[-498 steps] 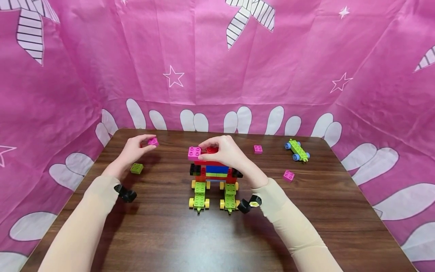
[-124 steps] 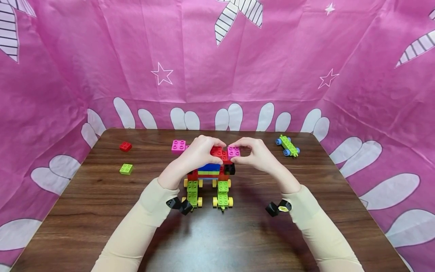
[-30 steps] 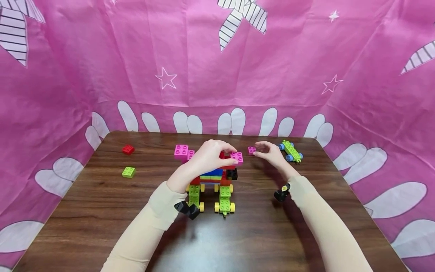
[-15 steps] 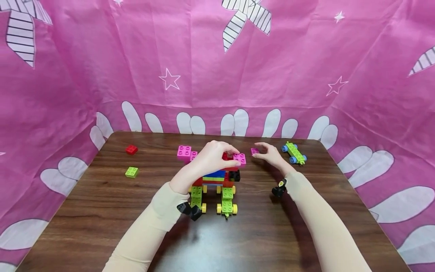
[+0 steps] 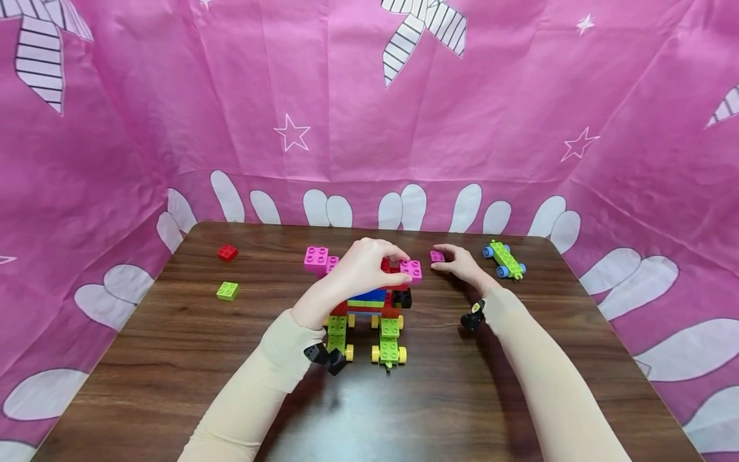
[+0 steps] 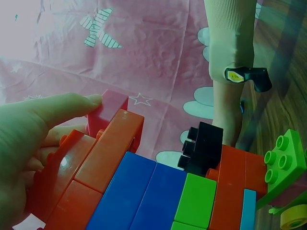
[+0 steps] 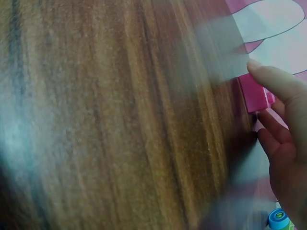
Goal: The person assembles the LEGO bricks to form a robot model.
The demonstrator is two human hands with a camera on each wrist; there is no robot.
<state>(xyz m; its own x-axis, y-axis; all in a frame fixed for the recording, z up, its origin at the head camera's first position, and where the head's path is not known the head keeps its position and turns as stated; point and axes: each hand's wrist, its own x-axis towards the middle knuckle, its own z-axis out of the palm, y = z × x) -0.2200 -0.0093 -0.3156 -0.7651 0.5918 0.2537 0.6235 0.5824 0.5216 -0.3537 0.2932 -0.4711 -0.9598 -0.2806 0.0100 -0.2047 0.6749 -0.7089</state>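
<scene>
A built figure of toy building bricks stands mid-table, with a red top, a blue middle (image 5: 369, 296) and two lime wheeled bases (image 5: 389, 346) as feet. At its upper right corner my left hand (image 5: 360, 266) pinches a pink brick (image 5: 411, 270), which sits against the red bricks (image 6: 109, 148). Another pink brick (image 5: 316, 258) juts from the upper left. To the right of the figure, my right hand (image 5: 464, 266) has thumb and fingers on either side of a loose pink brick (image 7: 253, 93), pinching it on the table. The left forearm and hand hide part of the figure.
A red brick (image 5: 228, 252) and a lime brick (image 5: 228, 291) lie at the left. A lime wheeled base with blue wheels (image 5: 506, 260) is at the back right, close to my right hand. Pink cloth (image 5: 358, 128) hangs behind the brown table (image 5: 462, 410).
Pink bricks have joined both upper sides of the figure. My right hand has left the figure's right side and its fingers have closed round the loose pink brick. The left hand stays at the figure.
</scene>
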